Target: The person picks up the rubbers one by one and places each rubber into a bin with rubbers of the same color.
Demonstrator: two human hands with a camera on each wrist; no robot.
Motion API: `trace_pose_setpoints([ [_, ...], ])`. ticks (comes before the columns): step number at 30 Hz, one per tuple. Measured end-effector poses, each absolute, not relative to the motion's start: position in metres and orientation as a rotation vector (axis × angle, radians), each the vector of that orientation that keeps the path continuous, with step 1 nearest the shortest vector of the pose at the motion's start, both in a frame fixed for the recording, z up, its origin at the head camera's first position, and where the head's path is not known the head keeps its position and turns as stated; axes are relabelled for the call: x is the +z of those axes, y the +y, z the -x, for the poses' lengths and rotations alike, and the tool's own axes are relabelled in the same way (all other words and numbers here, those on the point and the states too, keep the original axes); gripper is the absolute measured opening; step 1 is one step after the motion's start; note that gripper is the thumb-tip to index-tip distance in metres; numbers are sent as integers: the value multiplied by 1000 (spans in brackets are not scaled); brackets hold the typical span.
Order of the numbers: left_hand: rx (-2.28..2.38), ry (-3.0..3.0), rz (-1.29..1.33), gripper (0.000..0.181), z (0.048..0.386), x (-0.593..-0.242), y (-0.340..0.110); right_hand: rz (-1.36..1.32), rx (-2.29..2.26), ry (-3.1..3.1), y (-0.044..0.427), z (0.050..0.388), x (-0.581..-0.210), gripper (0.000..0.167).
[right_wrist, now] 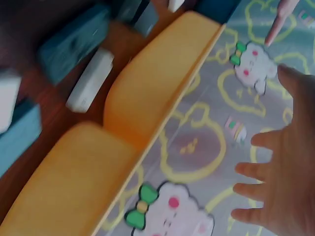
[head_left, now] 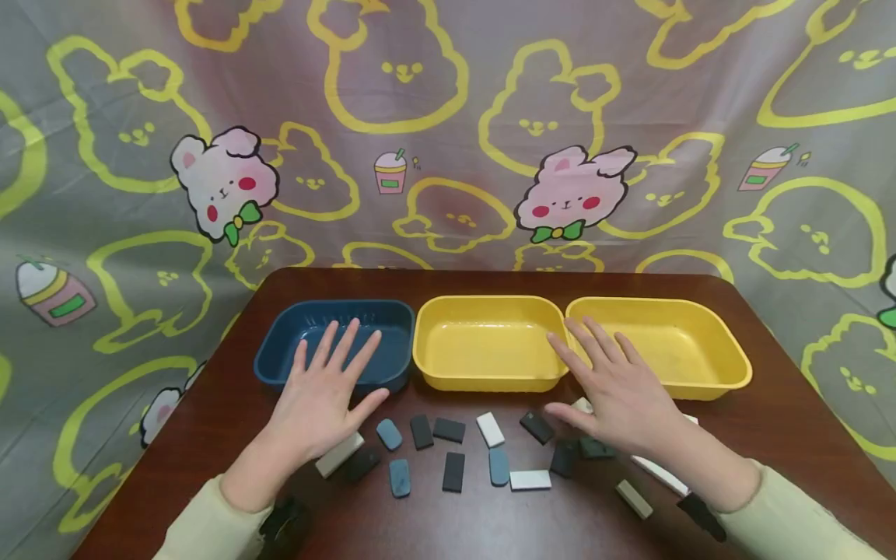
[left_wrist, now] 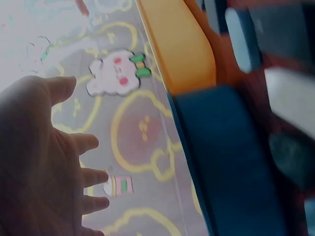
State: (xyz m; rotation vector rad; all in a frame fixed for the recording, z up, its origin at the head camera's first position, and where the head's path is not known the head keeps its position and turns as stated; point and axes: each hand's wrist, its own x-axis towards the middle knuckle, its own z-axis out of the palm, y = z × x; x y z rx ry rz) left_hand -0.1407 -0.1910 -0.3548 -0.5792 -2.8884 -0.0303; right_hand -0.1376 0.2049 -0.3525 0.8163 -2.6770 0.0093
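My left hand (head_left: 318, 400) is spread palm down over the front of the blue bin (head_left: 336, 311), holding nothing. My right hand (head_left: 619, 389) is spread in the same way above the front edges of the middle yellow bin (head_left: 490, 384) and the right yellow bin (head_left: 672, 350). In the left wrist view the left hand (left_wrist: 44, 157) has its fingers apart; the right wrist view shows the right hand (right_wrist: 285, 167) likewise. Small blocks lie in front of the bins: a black one (head_left: 453, 472), a white one (head_left: 490, 429), a blue one (head_left: 400, 477) and several others, some partly under the hands.
The three bins stand side by side on a dark brown table (head_left: 392, 529). Behind it hangs a patterned curtain (head_left: 448, 117). A beige block (head_left: 634, 499) lies at the right front, and a dark object (head_left: 701, 516) is beside the right sleeve.
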Motion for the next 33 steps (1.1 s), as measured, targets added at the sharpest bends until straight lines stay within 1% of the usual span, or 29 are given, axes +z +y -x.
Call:
trace_pose_setpoints([
  [4, -47, -2920, 510, 79, 149, -355, -206, -929, 22, -2620, 183, 139, -353, 78],
  [11, -143, -2979, 384, 79, 164, -357, -239, -1154, -28, -2517, 152, 140, -365, 45],
  [15, -189, -3009, 280, 78, 177, -360, -266, -1240, -33, -2521, 139, 142, -376, 35],
  [19, -224, -3051, 151, 77, 191, -365, -294, -1287, -27, -2583, 129, 145, -386, 30],
  [23, -237, -3131, 48, 79, 200, -370, -315, -1291, -78, -2615, 121, 147, -394, 32],
  [33, -281, -3254, -185, 76, 206, -380, -332, -1239, -99, -2744, 111, 150, -405, 31],
])
